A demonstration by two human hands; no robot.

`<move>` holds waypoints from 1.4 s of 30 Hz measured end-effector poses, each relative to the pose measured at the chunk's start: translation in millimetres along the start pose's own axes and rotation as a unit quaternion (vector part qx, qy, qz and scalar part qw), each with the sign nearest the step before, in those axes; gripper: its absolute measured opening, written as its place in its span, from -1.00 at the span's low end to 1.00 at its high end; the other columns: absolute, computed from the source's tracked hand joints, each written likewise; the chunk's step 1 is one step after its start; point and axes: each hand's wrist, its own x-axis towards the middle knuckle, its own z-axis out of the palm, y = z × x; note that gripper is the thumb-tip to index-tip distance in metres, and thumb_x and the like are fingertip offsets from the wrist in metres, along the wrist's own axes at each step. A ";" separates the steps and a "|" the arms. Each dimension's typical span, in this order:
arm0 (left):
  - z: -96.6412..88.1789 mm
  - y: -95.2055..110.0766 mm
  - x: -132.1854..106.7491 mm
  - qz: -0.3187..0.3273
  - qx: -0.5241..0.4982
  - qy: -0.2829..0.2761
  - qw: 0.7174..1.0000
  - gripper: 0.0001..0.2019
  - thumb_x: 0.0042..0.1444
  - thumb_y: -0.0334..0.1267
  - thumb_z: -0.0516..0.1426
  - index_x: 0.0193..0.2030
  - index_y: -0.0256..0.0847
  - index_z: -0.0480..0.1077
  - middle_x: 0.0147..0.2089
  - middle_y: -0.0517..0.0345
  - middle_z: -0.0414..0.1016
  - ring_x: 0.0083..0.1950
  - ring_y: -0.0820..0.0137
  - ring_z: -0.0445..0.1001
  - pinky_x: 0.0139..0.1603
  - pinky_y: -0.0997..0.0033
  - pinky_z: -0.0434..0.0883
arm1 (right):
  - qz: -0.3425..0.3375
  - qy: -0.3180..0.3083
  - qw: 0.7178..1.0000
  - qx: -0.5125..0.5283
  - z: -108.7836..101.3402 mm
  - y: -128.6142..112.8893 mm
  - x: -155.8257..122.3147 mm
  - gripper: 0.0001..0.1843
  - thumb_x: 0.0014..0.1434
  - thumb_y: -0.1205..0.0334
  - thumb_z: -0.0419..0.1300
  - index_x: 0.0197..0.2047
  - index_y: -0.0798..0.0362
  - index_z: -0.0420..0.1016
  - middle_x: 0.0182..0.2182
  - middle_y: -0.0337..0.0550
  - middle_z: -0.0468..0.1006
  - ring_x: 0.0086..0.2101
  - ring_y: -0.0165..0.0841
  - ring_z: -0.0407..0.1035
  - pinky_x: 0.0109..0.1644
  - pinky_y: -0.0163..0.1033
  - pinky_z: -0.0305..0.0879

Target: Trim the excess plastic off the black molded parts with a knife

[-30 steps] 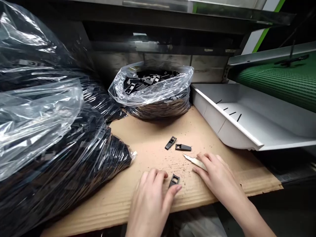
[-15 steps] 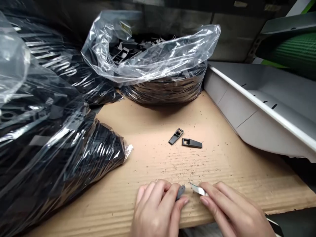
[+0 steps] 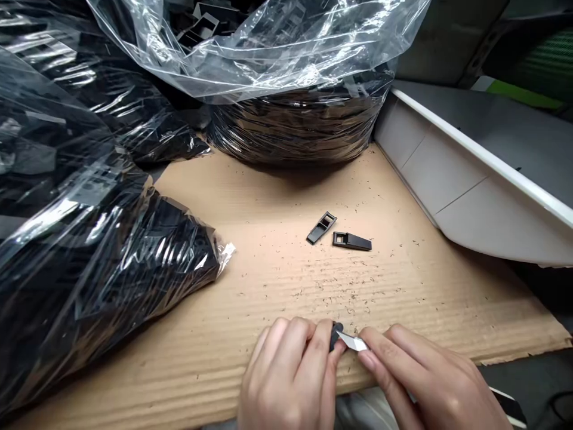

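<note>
Near the front edge of the cardboard (image 3: pixel 215 364), my left hand (image 3: pixel 286 373) is closed around a small black plastic part (image 3: pixel 335 334); only its rounded end shows past the fingers. My right hand (image 3: pixel 425 376) pinches a short pointed knife blade (image 3: pixel 353 341), whose handle is hidden in the fingers. The blade's tip lies against the part, or very close to it. Farther back on the cardboard are two black plastic clips (image 3: pixel 321 227) (image 3: pixel 352 241), each with a square opening at one end.
Thin dark shavings (image 3: pixel 344 286) are scattered over the cardboard. A clear plastic bag (image 3: pixel 295 125) of black parts stands at the back. More filled bags (image 3: pixel 111 257) bulge in from the left. A white-rimmed grey tray (image 3: pixel 470 197) borders the right side.
The blade has moved left from a gap beside the part to its end. More of the part's rounded end shows, turned differently. The camera view has shifted downward and closer.
</note>
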 end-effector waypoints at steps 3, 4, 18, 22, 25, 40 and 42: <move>0.3 -2.9 -0.6 0.016 0.006 -0.009 1.000 -0.84 0.11 -0.39 0.06 -0.16 -0.24 0.36 -0.43 0.14 0.36 -0.42 0.36 0.29 -0.39 0.35 0.24 | 0.013 -0.012 1.000 0.010 0.5 -3.2 1.3 -0.78 0.20 0.29 -0.05 -0.25 0.02 0.42 -0.58 -0.22 0.40 -0.59 -0.44 0.33 -0.54 -0.40 0.26; 0.4 -3.2 -0.5 0.016 0.006 -0.010 1.000 -0.85 0.11 -0.39 0.06 -0.16 -0.24 0.37 -0.44 0.15 0.36 -0.42 0.36 0.29 -0.39 0.35 0.24 | 0.017 -0.015 1.000 0.012 0.9 -3.3 1.7 -0.79 0.20 0.29 -0.05 -0.25 0.02 0.41 -0.58 -0.22 0.40 -0.59 -0.44 0.33 -0.54 -0.40 0.26; -0.2 -2.1 -1.0 0.015 0.010 -0.002 1.000 -0.86 0.11 -0.35 0.08 -0.19 -0.26 0.39 -0.47 0.16 0.35 -0.44 0.37 0.30 -0.39 0.36 0.24 | 0.035 0.009 0.999 0.021 -14.6 8.4 3.7 -0.83 0.22 0.28 -0.06 -0.20 -0.02 0.34 -0.49 -0.22 0.42 -0.53 -0.43 0.37 -0.46 -0.38 0.34; -0.3 -2.9 -2.7 0.021 0.020 -0.011 1.000 -0.86 0.13 -0.36 0.03 -0.23 -0.23 0.40 -0.47 0.16 0.37 -0.45 0.35 0.32 -0.43 0.36 0.26 | 0.067 -0.031 0.997 0.027 1.3 -7.0 22.2 -0.77 0.20 0.15 -0.04 -0.12 0.00 0.32 -0.45 -0.18 0.44 -0.46 -0.33 0.40 -0.45 -0.26 0.38; -4.3 -4.5 -0.8 0.007 0.010 -0.016 1.000 -0.86 0.13 -0.34 0.03 -0.24 -0.21 0.40 -0.47 0.17 0.37 -0.45 0.35 0.35 -0.42 0.35 0.29 | 0.098 -0.038 0.994 0.040 5.1 -5.7 31.4 -0.79 0.19 0.20 -0.04 -0.15 -0.01 0.33 -0.41 -0.19 0.46 -0.45 -0.30 0.42 -0.41 -0.18 0.39; -28.2 -1.9 14.4 -0.172 -0.358 -0.067 0.915 -0.76 -0.01 -0.32 0.20 -0.17 0.04 0.43 -0.30 0.32 0.53 -0.33 0.45 0.49 -0.32 0.61 0.45 | 0.222 -0.137 0.843 0.471 -21.0 -12.1 40.2 -0.78 0.10 0.19 0.05 -0.51 0.04 0.42 -0.53 -0.26 0.46 -0.45 -0.41 0.37 -0.37 -0.39 0.31; -29.3 0.1 12.9 -0.105 -0.313 -0.067 0.942 -0.78 0.03 -0.19 0.17 -0.14 -0.03 0.41 -0.27 0.23 0.52 -0.30 0.41 0.50 -0.30 0.58 0.45 | 0.233 -0.112 0.850 0.459 -13.9 -11.1 35.1 -0.72 0.09 0.10 0.05 -0.55 0.06 0.41 -0.57 -0.24 0.46 -0.48 -0.39 0.39 -0.40 -0.38 0.31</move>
